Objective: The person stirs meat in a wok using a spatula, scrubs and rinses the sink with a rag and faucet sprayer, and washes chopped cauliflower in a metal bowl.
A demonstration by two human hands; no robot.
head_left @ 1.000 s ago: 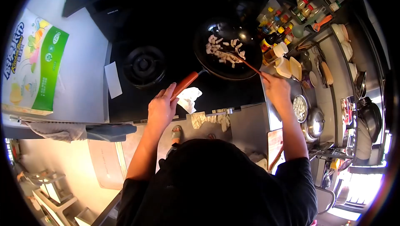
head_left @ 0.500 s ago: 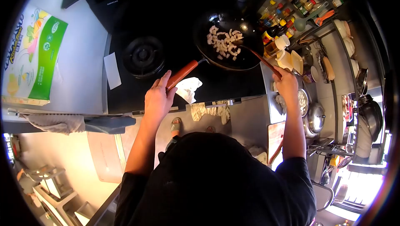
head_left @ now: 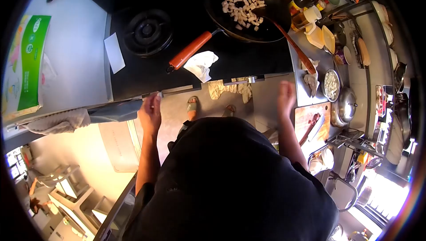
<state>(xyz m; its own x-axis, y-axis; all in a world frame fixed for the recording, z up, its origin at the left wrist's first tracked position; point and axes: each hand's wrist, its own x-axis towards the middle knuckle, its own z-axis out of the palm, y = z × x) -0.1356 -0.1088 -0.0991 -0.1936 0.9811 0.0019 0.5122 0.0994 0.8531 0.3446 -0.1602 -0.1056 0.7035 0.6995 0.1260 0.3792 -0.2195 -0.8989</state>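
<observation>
Wok fades into darkness; right hand has slack, empty grip; left hand, I cannot tell.

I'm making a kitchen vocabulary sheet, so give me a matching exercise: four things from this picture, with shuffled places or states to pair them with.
Things
1. Diced food
2. Spatula
3. Crumpled white sheet
4. Burner

Places or states
A. On the black stovetop, beside a reddish-brown handle
B. Bare, with no pan on it
C. Gathered in pale pieces inside the wok
D. Lying across the wok's rim, untouched by either hand

Right pairs: 1-C, 2-D, 3-A, 4-B
</observation>
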